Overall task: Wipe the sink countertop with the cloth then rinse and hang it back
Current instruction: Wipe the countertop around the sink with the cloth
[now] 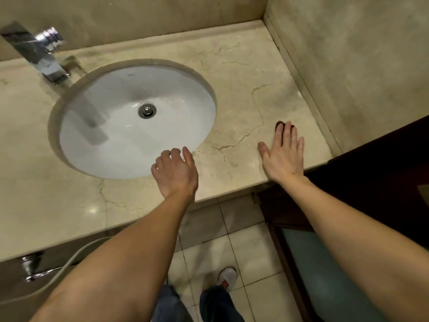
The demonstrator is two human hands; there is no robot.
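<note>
right of the sink [97,126], the open right hand [284,156] pins a dark scrap [279,124], perhaps the cloth, to the worktop [243,73]; left hand [175,174] hangs loose, empty.

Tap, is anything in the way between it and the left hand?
Nothing visible. The left hand is at the near rim of the sink, and the tap stands at the back left of it. Between them lies only the bare white bowl with its drain.
</note>
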